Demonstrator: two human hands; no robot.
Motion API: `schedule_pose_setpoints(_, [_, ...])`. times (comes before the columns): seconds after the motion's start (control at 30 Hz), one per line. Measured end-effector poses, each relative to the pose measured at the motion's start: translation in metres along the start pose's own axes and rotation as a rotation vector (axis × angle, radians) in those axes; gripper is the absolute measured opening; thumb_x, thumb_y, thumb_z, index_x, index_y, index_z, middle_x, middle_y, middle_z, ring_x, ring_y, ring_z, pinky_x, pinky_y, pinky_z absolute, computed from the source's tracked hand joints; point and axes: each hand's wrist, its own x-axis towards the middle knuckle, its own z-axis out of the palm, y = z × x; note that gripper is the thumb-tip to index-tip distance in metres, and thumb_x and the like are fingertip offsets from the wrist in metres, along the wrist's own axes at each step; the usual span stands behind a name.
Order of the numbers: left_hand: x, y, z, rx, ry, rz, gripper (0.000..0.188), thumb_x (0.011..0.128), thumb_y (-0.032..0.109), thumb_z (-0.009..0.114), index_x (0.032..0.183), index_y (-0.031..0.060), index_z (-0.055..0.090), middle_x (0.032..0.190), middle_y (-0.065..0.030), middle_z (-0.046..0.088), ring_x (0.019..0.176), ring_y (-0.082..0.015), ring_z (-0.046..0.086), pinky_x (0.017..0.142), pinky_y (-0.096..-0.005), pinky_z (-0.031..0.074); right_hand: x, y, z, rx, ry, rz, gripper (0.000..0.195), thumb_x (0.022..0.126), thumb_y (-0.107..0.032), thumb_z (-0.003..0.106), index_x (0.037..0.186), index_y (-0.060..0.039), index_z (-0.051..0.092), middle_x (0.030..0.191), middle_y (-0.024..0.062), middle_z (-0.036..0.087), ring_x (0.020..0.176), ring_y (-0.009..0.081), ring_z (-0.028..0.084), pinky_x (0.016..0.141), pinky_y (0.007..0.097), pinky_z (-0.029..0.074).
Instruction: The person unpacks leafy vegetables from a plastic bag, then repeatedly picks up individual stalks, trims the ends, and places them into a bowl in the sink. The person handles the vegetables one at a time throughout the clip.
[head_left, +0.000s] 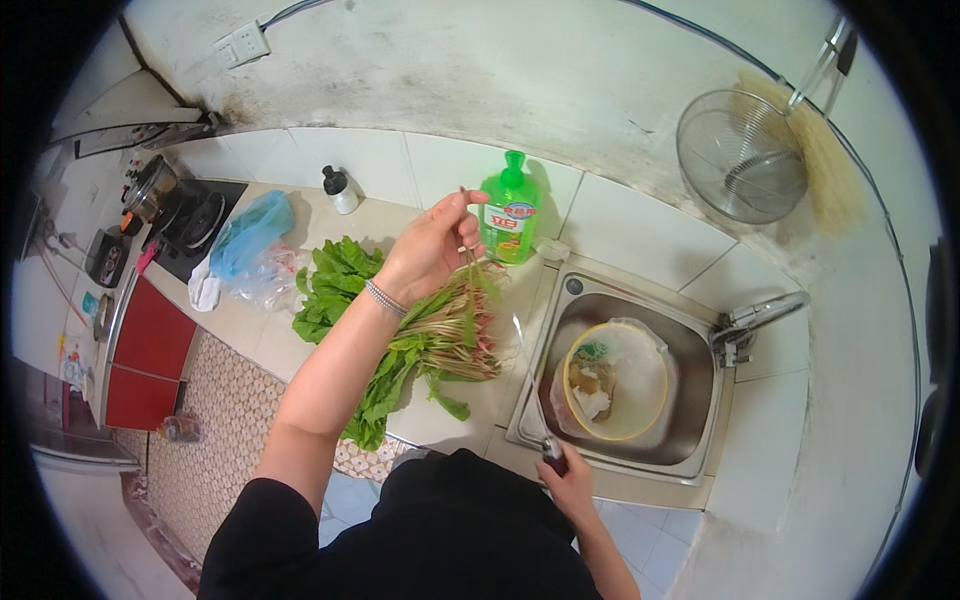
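Observation:
My left hand (435, 244) is raised over the worktop, its fingers curled around a thin green leafy stem (471, 311) that hangs down below them. Under that arm lies a large heap of leafy greens (442, 330), with leaves to the left and pinkish root ends to the right. My right hand (574, 487), at the front edge of the sink, grips the dark handle of a knife (553, 456). The slim blade points away from me, between the greens and the sink. It touches nothing that I can make out.
A steel sink (690, 420) holds a yellow-rimmed basin (651, 390) lined with a clear bag, with scraps inside. Behind my left hand stands a green detergent bottle (511, 217). Plastic bags (251, 232) and a gas hob (199, 221) are at left; a wire strainer (739, 157) hangs right.

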Motion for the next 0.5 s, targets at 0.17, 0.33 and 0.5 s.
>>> schedule_pose_setpoints(0.17, [-0.005,0.020,-0.033,-0.161,0.039,-0.012,0.027,0.089,0.019,0.042,0.108,-0.0005,0.042,0.073,0.0022,0.043,0.070,-0.0105,0.045,0.069,-0.0270,0.043,0.059,0.003,0.060,-0.250,0.163,-0.079,0.039,0.069,-0.004,0.054,0.106,0.0023,0.045,0.086,0.0178,0.051,0.078,0.0322,0.052,0.069,0.0367,0.042])
schedule_pose_setpoints(0.33, [-0.016,0.029,-0.033,-0.119,0.082,-0.076,0.021,0.091,0.023,0.039,0.106,0.0089,0.044,0.075,0.0015,0.047,0.072,-0.0106,0.048,0.076,-0.0333,0.045,0.100,0.036,0.107,-0.559,0.377,-0.054,0.041,0.067,-0.004,0.055,0.107,0.0027,0.045,0.090,0.0187,0.048,0.081,0.0361,0.050,0.069,0.0416,0.040])
schedule_pose_setpoints(0.5, [-0.017,0.026,-0.054,-0.229,-0.147,-0.101,0.020,0.090,0.025,0.039,0.102,0.0100,0.046,0.074,0.0016,0.046,0.071,-0.0106,0.048,0.082,-0.0382,0.044,0.123,0.066,0.126,-0.795,0.463,-0.009,0.039,0.066,-0.004,0.055,0.104,0.0003,0.048,0.087,0.0136,0.048,0.084,0.0307,0.048,0.068,0.0403,0.039])
